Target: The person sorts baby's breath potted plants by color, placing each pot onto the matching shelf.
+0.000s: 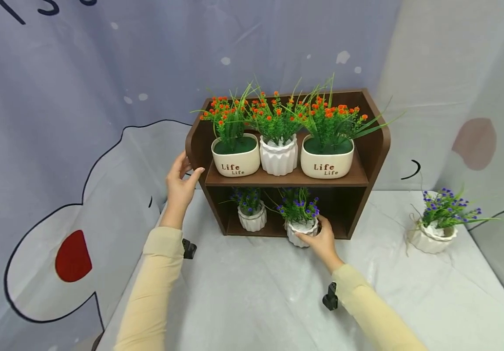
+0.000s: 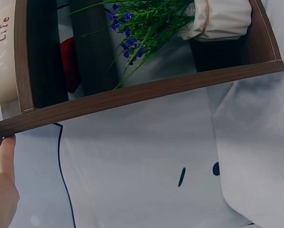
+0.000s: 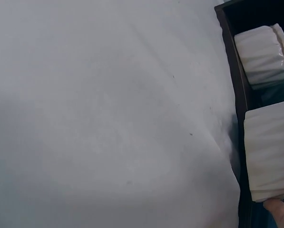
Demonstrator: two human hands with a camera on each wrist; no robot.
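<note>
A brown wooden two-tier shelf (image 1: 287, 180) stands on the white-covered table. My left hand (image 1: 181, 187) rests against its left side panel, the thumb spread toward the front; in the left wrist view the fingers (image 2: 6, 159) touch the panel's edge. On the lower tier, my right hand (image 1: 323, 242) holds a white fluted flowerpot (image 1: 295, 236) with purple flowers, thumb in front and fingers round its right side. This pot overlaps the shelf's front edge. To its left sits a similar white flowerpot (image 1: 253, 218), also with purple flowers.
Along the upper tier are two cream oval planters, left (image 1: 236, 163) and right (image 1: 327, 163), with a white fluted pot (image 1: 279, 158) between them, all with orange flowers. Another purple-flowered pot (image 1: 432, 239) stands on the table at right. A printed curtain (image 1: 146, 58) hangs behind.
</note>
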